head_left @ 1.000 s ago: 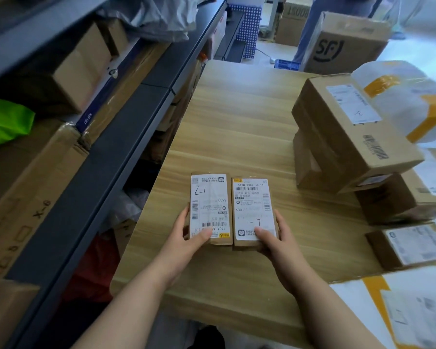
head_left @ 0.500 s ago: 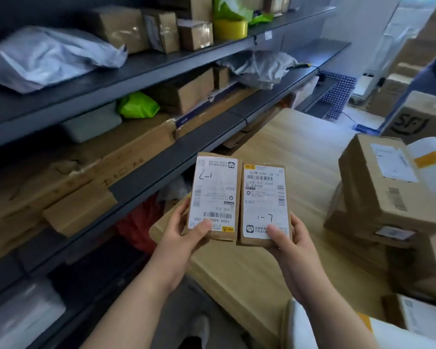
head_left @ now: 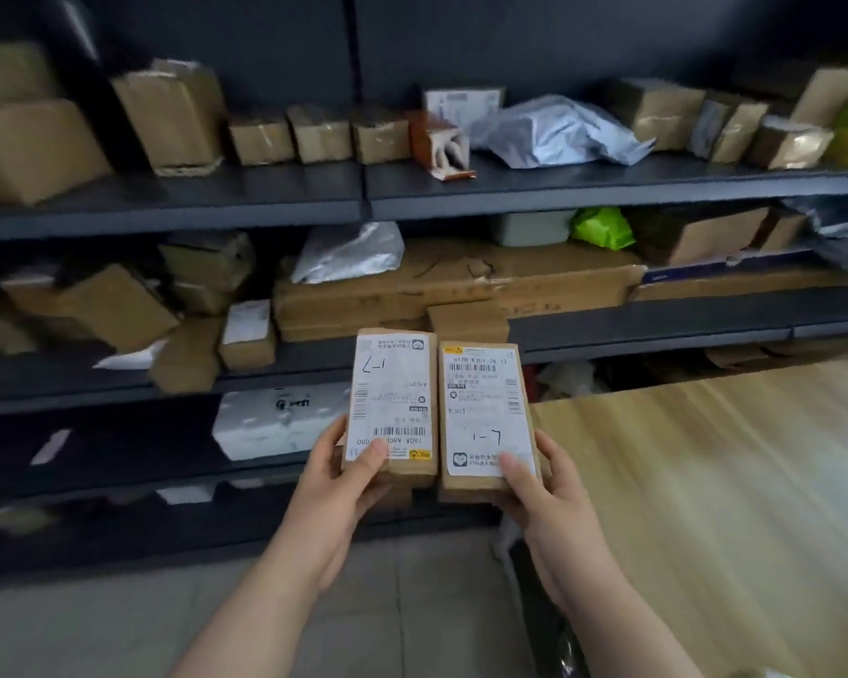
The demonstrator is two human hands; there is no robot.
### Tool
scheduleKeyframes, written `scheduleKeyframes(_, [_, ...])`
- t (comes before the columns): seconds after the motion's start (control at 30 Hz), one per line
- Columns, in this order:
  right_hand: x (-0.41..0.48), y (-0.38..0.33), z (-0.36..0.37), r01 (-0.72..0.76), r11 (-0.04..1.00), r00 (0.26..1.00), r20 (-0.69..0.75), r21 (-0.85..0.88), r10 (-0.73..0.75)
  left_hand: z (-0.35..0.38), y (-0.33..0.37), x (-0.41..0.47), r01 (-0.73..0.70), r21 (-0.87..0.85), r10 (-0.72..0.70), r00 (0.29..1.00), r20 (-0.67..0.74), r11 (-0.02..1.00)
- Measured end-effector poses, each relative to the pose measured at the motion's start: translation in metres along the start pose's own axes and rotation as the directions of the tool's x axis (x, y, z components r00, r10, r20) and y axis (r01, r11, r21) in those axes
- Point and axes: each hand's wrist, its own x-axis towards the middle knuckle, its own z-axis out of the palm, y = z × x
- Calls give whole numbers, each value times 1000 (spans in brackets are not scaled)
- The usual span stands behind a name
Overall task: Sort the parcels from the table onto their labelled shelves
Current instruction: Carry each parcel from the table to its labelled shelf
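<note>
Two small labelled boxes, side by side before the dark shelves (head_left: 608, 193): left box (head_left: 391, 403) grasped by left hand (head_left: 336, 486); right box (head_left: 485, 413) grasped by right hand (head_left: 549, 501); wooden table (head_left: 730, 482) at right.

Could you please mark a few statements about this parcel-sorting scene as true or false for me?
1. The left hand grips the left parcel and the right hand grips the right parcel. True.
2. Both parcels lie on the wooden table. False: they are held in the air, left of the wooden table.
3. Both shipping labels face the camera. True.
4. The green bag lies on the floor. False: the green bag is up in the shelving, above and right of the parcels.
</note>
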Motion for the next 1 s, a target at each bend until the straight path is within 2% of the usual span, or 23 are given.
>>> scheduleKeyframes(0.2, [-11,11,130,-20,994,954,295,-105,50,-121,38,-47,-129,-74,107,963,-246,989])
scheduleKeyframes(0.33, [-33,32,237,-46,996,920,386,-78,73,-230,59,-91,-188,-50,144,874,-464,981])
scheduleKeyframes(0.5, [-80,71,388,-76,994,878,468,-73,101,-390,82,-168,-238,-17,152,673,-724,971])
scheduleKeyframes(0.67, [-148,107,529,-73,993,754,647,-93,116,-521,107,-248,-300,0,144,459,-877,954])
scheduleKeyframes(0.87, [-202,145,635,-106,978,584,785,-180,208,-625,137,-322,-383,17,92,178,-980,924])
scheduleKeyframes(0.93, [-211,156,668,-115,974,533,815,-196,227,-654,145,-337,-366,46,93,111,-989,929])
scheduleKeyframes(1.0, [-216,167,704,-142,969,494,834,-204,248,-683,155,-348,-337,67,99,80,-992,939])
